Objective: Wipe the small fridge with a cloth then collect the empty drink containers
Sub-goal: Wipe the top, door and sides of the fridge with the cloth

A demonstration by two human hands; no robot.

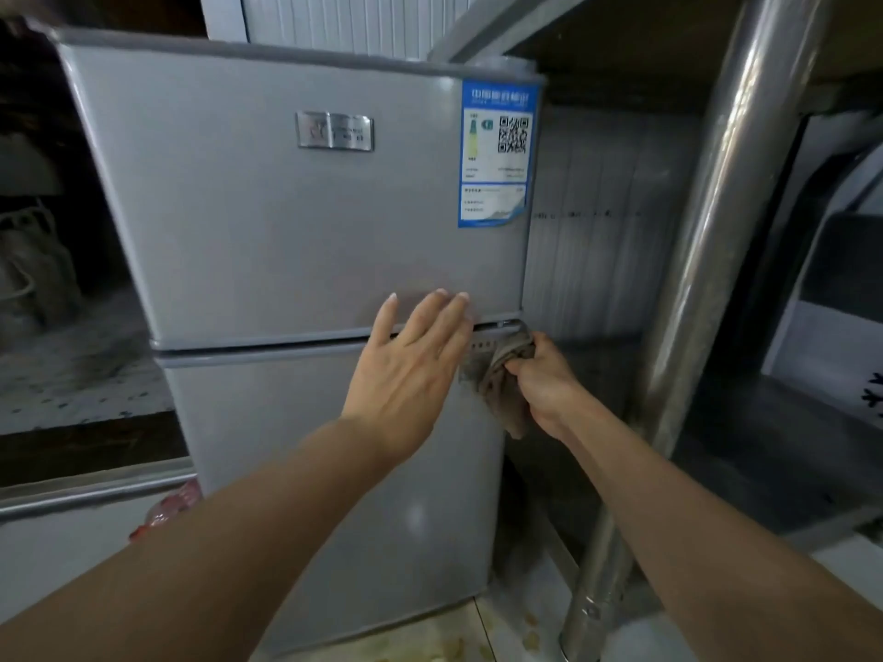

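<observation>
- The fridge (296,260) is a small grey two-door unit standing on a tiled floor (458,633), with a thin seam between its upper and lower doors.
- The left hand (411,370) lies flat against the fridge front across that seam, near the right edge; its fingers are straight and slightly spread, tips on the bottom of the upper door.
- The right hand (544,384) grips a bunched brown cloth (504,384), fingers curled round it, at the fridge's right edge just below the seam.
- The cloth presses against the top right corner of the lower door, and its loose end hangs down beside the wrist.
- A blue label (497,155) sits in the upper door's top right corner; a metal badge (334,131) is near its top centre.
- A steel post (707,260) stands right of the fridge.
- Something red and clear (165,513) shows at the fridge's lower left; what it is cannot be told.
</observation>
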